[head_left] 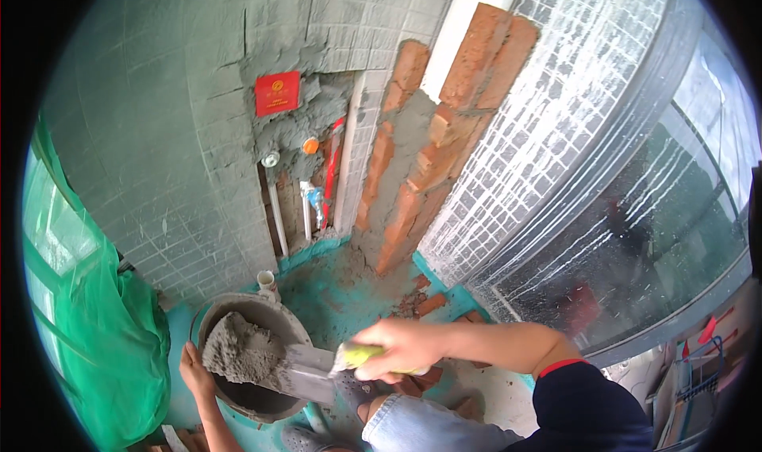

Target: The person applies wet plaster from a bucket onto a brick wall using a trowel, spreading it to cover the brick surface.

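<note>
My right hand [401,344] is wrapped round the yellow-green handle of a trowel [308,373]. The trowel's flat metal blade reaches left over a round mortar-stained bucket [300,323]. A lump of wet grey mortar [242,347] sits at the blade's far end, above the bucket's opening; the blade's tip is hidden under it. At the bucket's left side, my left hand [193,370] grips the rim, with part of its fingers out of sight.
A white pipe stub [267,279] stands just behind the bucket. Red bricks with mortar [429,162] climb the wall corner. Water pipes [275,214] and a blue valve [316,200] sit in a wall recess. Green netting [119,333] hangs left; brick pieces [431,304] lie on the floor.
</note>
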Tool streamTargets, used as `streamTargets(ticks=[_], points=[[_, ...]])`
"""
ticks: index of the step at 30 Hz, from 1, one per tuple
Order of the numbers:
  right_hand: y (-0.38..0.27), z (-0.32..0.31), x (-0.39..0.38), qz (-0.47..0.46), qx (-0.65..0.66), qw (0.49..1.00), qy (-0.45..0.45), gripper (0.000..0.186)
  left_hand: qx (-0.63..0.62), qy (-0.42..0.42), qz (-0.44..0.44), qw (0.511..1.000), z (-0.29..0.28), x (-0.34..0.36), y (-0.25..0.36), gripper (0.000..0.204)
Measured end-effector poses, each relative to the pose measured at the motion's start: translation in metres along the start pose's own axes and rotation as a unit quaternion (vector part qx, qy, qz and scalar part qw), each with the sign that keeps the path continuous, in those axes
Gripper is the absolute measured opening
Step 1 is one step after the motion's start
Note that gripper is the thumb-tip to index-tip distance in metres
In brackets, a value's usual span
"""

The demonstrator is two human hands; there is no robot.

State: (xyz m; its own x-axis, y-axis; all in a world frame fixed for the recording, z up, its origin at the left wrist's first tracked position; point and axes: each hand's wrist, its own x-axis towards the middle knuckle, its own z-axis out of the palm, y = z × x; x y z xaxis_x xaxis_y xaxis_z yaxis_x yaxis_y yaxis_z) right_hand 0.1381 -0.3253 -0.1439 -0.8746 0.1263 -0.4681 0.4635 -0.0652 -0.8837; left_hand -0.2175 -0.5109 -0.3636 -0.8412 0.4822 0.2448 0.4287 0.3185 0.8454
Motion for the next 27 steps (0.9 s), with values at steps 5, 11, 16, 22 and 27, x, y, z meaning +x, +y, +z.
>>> streamTargets(ticks=[5,11,16,22,27], points=[[-0.035,-0.088,-0.070,-0.068,0.344,0.936,0.014,0.028,0.035,0.008,0.012,0.999,-0.022,-0.004,0.009,0.043],[-0.045,-0.122,-0.067,-0.068,0.245,0.954,0.160,0.024,0.011,0.004,0.012,1.000,-0.009,-0.011,0.019,0.042],[0.029,-0.103,-0.023,0.009,0.244,0.941,0.234,0.027,0.040,-0.015,-0.007,0.999,0.000,-0.013,0.018,0.042],[0.111,-0.037,0.034,0.134,0.187,0.971,0.064,0.021,0.122,-0.042,0.033,0.991,-0.019,-0.005,-0.003,0.037],[0.131,0.009,0.132,0.067,-0.410,0.909,-0.027,0.024,0.065,-0.005,-0.041,0.997,-0.003,-0.011,0.031,0.038]])
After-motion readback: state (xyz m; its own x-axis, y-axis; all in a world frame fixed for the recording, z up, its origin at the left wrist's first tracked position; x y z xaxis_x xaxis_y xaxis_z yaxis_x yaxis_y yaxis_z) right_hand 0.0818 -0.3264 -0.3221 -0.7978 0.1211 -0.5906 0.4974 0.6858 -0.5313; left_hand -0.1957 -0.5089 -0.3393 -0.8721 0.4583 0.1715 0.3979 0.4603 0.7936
